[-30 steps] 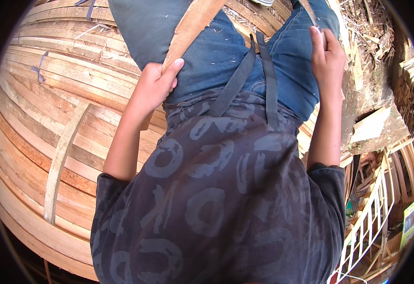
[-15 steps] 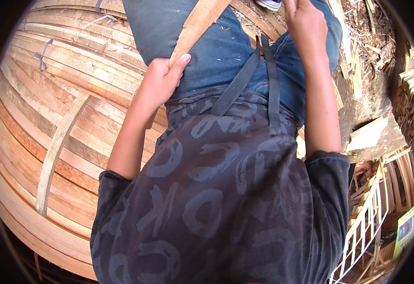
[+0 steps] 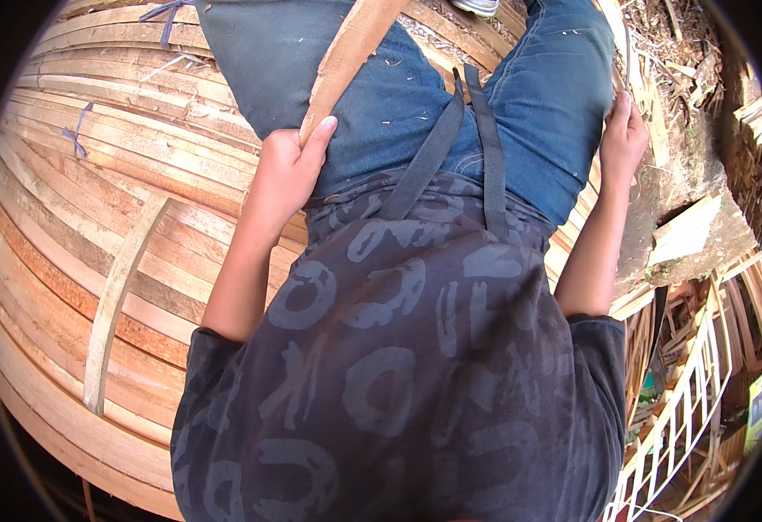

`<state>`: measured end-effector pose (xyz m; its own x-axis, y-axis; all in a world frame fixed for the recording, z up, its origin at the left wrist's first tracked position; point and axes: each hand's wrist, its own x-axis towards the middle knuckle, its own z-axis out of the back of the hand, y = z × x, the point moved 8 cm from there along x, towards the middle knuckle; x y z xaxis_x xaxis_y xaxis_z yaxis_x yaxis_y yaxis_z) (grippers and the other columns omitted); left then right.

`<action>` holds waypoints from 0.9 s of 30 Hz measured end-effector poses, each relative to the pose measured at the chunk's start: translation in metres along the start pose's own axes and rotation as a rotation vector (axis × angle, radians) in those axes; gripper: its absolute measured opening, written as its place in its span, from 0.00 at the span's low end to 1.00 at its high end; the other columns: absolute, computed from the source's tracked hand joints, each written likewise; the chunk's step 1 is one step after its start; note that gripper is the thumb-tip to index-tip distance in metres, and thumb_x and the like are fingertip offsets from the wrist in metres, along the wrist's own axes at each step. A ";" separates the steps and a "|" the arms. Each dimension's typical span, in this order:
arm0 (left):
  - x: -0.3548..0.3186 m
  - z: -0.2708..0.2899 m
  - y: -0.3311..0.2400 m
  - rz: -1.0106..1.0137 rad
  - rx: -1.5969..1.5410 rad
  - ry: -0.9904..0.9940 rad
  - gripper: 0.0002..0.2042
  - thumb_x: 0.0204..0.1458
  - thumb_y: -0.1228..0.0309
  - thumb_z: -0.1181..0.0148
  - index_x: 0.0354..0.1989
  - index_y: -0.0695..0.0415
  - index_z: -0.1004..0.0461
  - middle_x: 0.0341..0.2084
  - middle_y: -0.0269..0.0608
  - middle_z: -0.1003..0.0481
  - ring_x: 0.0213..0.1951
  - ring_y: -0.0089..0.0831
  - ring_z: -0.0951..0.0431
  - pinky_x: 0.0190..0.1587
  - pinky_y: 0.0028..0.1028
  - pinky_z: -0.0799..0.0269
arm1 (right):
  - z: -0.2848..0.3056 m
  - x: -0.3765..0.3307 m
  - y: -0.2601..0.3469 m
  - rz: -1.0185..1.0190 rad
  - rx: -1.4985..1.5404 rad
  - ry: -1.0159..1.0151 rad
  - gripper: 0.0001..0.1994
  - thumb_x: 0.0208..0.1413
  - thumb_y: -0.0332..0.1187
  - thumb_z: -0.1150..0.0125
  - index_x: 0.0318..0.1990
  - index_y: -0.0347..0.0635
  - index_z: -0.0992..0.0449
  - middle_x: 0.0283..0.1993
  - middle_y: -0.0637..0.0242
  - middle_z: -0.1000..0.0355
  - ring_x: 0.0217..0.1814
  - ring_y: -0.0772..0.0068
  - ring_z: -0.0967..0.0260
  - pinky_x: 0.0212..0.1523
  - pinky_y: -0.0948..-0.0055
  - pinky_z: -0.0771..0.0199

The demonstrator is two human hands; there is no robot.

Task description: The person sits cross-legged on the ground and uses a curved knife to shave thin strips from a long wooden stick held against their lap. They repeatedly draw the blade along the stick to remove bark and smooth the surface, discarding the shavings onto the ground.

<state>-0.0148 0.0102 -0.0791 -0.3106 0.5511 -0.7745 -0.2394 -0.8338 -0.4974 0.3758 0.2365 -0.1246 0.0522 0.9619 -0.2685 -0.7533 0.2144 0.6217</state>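
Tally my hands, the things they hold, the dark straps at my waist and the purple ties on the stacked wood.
Hands: 2 (left hand, right hand)
Wooden piece, held: 1
Thin long object, held: 1
Dark straps: 2
Purple ties: 2
Total: 8

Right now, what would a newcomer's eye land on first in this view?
Probably the dark patterned shirt filling the lower middle, below blue jeans. Next, at upper centre-left, the left hand grips the lower end of a strip of wood; at upper right, the right hand holds a thin object. Long wooden slats spread across the left side.
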 end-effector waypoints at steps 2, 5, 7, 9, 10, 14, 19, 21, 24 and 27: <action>-0.001 0.002 -0.001 -0.061 0.043 -0.058 0.26 0.61 0.58 0.47 0.11 0.57 0.37 0.08 0.25 0.41 0.14 0.14 0.45 0.17 0.23 0.49 | -0.025 -0.019 0.046 0.187 -0.086 -0.019 0.18 0.62 0.43 0.45 0.30 0.35 0.27 0.16 0.63 0.39 0.20 0.76 0.44 0.24 0.73 0.39; -0.003 0.005 -0.005 -0.063 0.096 -0.116 0.26 0.60 0.59 0.46 0.14 0.68 0.35 0.07 0.38 0.44 0.16 0.20 0.45 0.18 0.31 0.45 | -0.057 -0.028 0.114 0.386 0.079 0.099 0.16 0.57 0.46 0.40 0.31 0.40 0.25 0.20 0.53 0.30 0.23 0.48 0.29 0.23 0.62 0.32; -0.005 0.006 -0.005 -0.052 0.091 -0.129 0.26 0.60 0.60 0.46 0.14 0.69 0.34 0.07 0.41 0.44 0.16 0.21 0.44 0.18 0.32 0.44 | -0.077 -0.038 0.158 0.582 0.105 0.232 0.13 0.58 0.39 0.40 0.32 0.37 0.27 0.17 0.60 0.34 0.17 0.63 0.35 0.22 0.71 0.35; -0.008 0.005 -0.004 -0.056 0.084 -0.148 0.26 0.60 0.60 0.46 0.15 0.69 0.33 0.07 0.43 0.43 0.16 0.22 0.44 0.18 0.33 0.43 | -0.082 -0.044 0.202 0.695 0.021 0.297 0.16 0.57 0.45 0.41 0.29 0.41 0.29 0.19 0.56 0.30 0.22 0.53 0.30 0.23 0.64 0.32; -0.007 0.005 -0.004 -0.069 0.086 -0.157 0.26 0.59 0.60 0.45 0.15 0.69 0.33 0.07 0.44 0.43 0.15 0.22 0.44 0.18 0.33 0.43 | -0.085 -0.045 0.215 0.728 -0.041 0.355 0.16 0.56 0.46 0.42 0.28 0.42 0.30 0.20 0.56 0.30 0.23 0.52 0.29 0.23 0.60 0.31; -0.010 0.004 -0.007 -0.124 0.143 -0.213 0.25 0.59 0.59 0.45 0.16 0.70 0.31 0.07 0.51 0.40 0.12 0.30 0.40 0.19 0.35 0.41 | -0.087 -0.044 0.213 0.789 -0.199 0.332 0.17 0.54 0.47 0.40 0.26 0.43 0.32 0.19 0.56 0.30 0.23 0.51 0.29 0.24 0.57 0.30; -0.011 0.003 -0.010 -0.125 0.192 -0.217 0.25 0.59 0.59 0.46 0.19 0.71 0.28 0.10 0.56 0.37 0.15 0.44 0.35 0.21 0.38 0.38 | -0.097 -0.033 0.208 0.940 -0.429 0.244 0.19 0.57 0.52 0.43 0.28 0.43 0.29 0.20 0.56 0.30 0.23 0.52 0.29 0.22 0.63 0.33; -0.010 0.002 -0.014 -0.148 0.176 -0.212 0.24 0.60 0.61 0.47 0.18 0.69 0.30 0.07 0.42 0.42 0.15 0.21 0.43 0.18 0.31 0.43 | -0.098 -0.027 0.211 0.898 -0.398 0.246 0.20 0.56 0.53 0.44 0.25 0.44 0.32 0.20 0.56 0.30 0.24 0.51 0.29 0.23 0.59 0.32; -0.008 0.004 -0.011 -0.114 0.167 -0.192 0.24 0.60 0.60 0.47 0.18 0.70 0.30 0.07 0.44 0.41 0.15 0.23 0.43 0.18 0.32 0.43 | -0.096 -0.023 0.221 0.856 -0.338 0.259 0.18 0.52 0.46 0.37 0.23 0.42 0.34 0.21 0.55 0.31 0.25 0.51 0.30 0.26 0.58 0.31; -0.006 0.004 -0.013 -0.078 0.140 -0.159 0.24 0.60 0.60 0.46 0.18 0.70 0.30 0.07 0.44 0.42 0.14 0.23 0.43 0.18 0.33 0.43 | -0.098 -0.019 0.210 0.842 -0.355 0.231 0.17 0.53 0.44 0.38 0.24 0.42 0.34 0.21 0.55 0.31 0.25 0.50 0.30 0.26 0.58 0.32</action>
<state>-0.0135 0.0175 -0.0668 -0.4250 0.6206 -0.6589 -0.3902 -0.7825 -0.4852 0.1520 0.2461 -0.0611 -0.7032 0.7110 0.0043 -0.6414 -0.6370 0.4276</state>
